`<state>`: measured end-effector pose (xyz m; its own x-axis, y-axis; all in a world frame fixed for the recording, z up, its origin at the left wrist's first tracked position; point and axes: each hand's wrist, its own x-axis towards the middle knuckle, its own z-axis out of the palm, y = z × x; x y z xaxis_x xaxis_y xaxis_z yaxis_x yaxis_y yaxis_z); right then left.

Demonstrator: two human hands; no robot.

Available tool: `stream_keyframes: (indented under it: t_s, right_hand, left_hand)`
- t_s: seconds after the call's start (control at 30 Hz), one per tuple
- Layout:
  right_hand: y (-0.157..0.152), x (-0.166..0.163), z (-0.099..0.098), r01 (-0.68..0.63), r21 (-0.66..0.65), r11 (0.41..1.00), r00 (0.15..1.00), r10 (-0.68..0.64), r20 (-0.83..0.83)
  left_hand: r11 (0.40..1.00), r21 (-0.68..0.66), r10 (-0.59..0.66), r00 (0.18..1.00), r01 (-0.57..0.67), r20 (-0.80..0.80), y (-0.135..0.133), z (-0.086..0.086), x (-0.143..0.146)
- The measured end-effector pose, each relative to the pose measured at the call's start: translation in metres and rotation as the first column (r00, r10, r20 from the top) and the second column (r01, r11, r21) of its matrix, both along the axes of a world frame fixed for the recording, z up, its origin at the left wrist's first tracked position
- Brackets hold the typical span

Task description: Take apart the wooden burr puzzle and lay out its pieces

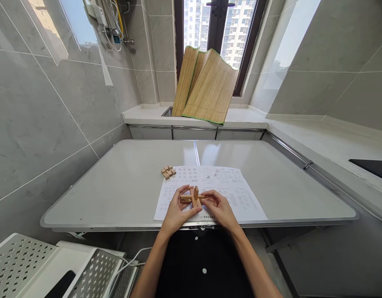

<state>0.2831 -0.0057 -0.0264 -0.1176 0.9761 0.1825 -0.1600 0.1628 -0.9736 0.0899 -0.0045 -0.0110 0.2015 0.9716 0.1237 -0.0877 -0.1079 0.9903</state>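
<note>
Between my hands, above the lower part of a printed instruction sheet (pixel 247 203), is a wooden burr puzzle (pixel 195 198) made of crossed, notched sticks. One stick points upward and others run sideways and toward me. My left hand (pixel 177 209) grips it from the left, with the thumb along the near side. My right hand (pixel 220 207) pinches its right end with thumb and fingertips. Past the sheet's upper left corner sits a small cluster of wooden blocks (pixel 168 172), touching one another. The fingers hide parts of the puzzle.
The white folding table (pixel 116 182) has a seam down its middle. A bamboo mat (pixel 209 89) leans by the window on the white ledge (pixel 250 118). At lower left stands a white perforated rack (pixel 23 258) with a white cable (pixel 133 260). Tiled walls flank the table.
</note>
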Motion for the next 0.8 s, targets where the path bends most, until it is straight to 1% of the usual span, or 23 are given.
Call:
stream_keyframes:
  t_s: [0.3, 0.8]
  right_hand:
    - [-0.001, -0.001, -0.004, -0.052, 0.007, 0.999, 0.999, 0.052, 0.017]
    - [0.001, -0.001, -0.011, -0.115, 0.000, 0.993, 0.992, 0.115, 0.053]
  left_hand:
    - [0.997, 0.063, 0.035, 0.999, -0.033, -0.034, -0.005, 0.009, -0.002]
    - [0.971, 0.215, 0.106, 0.994, -0.109, 0.024, -0.001, 0.005, -0.004]
